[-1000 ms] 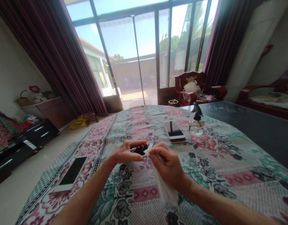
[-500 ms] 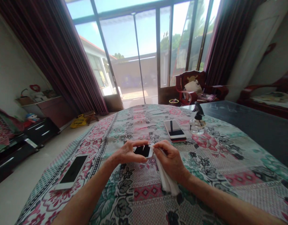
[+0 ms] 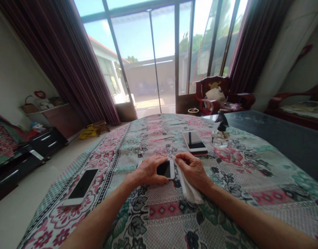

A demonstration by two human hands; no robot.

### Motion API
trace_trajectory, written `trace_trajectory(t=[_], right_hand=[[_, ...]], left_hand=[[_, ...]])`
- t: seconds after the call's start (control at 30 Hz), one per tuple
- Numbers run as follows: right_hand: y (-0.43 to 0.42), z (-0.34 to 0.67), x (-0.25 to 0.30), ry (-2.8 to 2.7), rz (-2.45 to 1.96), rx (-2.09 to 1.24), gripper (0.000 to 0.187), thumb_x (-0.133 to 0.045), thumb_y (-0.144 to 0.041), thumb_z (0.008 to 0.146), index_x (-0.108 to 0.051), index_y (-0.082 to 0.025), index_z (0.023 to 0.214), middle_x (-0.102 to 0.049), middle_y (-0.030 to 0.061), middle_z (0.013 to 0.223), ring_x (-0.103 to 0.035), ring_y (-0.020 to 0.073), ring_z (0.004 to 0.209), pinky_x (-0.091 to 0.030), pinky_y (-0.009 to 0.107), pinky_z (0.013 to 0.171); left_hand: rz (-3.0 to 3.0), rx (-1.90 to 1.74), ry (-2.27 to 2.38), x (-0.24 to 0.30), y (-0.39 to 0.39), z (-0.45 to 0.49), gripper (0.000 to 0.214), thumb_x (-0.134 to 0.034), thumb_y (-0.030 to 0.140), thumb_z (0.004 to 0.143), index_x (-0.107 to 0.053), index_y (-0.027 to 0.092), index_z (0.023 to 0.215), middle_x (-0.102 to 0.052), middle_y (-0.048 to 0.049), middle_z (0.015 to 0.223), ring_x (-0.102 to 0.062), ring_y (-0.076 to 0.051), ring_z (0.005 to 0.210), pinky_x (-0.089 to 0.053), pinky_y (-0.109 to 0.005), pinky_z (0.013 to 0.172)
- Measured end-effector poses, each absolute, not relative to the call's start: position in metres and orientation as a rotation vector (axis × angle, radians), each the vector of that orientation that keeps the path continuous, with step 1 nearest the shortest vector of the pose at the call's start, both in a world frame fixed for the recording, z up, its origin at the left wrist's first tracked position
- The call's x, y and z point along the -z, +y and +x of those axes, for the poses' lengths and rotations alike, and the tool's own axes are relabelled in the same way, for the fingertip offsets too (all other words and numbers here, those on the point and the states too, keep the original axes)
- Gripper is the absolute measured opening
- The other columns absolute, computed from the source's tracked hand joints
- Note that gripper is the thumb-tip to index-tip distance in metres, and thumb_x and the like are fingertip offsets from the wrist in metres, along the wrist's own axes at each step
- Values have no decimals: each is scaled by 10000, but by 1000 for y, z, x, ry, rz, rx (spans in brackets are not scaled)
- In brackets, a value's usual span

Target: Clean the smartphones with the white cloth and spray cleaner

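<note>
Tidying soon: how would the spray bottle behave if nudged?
The spray bottle looks squat with a wide clear base, so it is probably steady. Its tall black head might tip it if pushed high. The tablecloth under it would likely drag, not let it slide.

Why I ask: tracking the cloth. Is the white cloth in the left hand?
No, the white cloth is pinched in the right hand, while the left hand holds a phone.

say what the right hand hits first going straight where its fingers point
Probably the small phone held in the left hand, just beyond the right hand and its white cloth.
</note>
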State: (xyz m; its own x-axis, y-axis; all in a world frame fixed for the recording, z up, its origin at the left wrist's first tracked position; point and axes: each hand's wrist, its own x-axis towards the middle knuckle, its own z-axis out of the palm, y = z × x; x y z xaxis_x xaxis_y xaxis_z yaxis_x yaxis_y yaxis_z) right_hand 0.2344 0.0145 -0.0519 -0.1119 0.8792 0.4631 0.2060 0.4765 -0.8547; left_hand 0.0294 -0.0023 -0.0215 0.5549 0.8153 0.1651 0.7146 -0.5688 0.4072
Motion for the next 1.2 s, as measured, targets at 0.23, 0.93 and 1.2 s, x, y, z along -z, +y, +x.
trace_trajectory(t=[0.23, 0.93, 1.2], right_hand=[[9, 234, 46, -1777, -920, -636, 150, -577, -298, 814, -682, -194, 792, -668, 46, 797, -608, 171, 753, -476, 309, 695], [11, 232, 50, -1905, -944, -498, 148, -564, -291, 823, -675, -207, 774, -658, 51, 788, -616, 182, 740, -479, 315, 694], [10, 233, 50, -1934, -948, -501, 147, -554, -276, 826, -674, -212, 770, -649, 41, 783, -613, 177, 737, -473, 311, 695]], left_hand=[[2490, -239, 1254, 8, -3, 2, 997, -783, 501, 605, -326, 193, 1437, -343, -155, 1494, -321, -333, 1361, -265, -452, 1110], [2420, -345, 1475, 5, 6, -28, 890, -728, 318, 627, -338, 260, 1424, -438, -86, 1426, -445, -308, 1244, -364, -395, 1028], [2350, -338, 1644, 10, 9, -26, 790, -691, 330, 636, -444, 184, 1372, -623, -121, 1195, -572, -298, 1066, -443, -362, 904]])
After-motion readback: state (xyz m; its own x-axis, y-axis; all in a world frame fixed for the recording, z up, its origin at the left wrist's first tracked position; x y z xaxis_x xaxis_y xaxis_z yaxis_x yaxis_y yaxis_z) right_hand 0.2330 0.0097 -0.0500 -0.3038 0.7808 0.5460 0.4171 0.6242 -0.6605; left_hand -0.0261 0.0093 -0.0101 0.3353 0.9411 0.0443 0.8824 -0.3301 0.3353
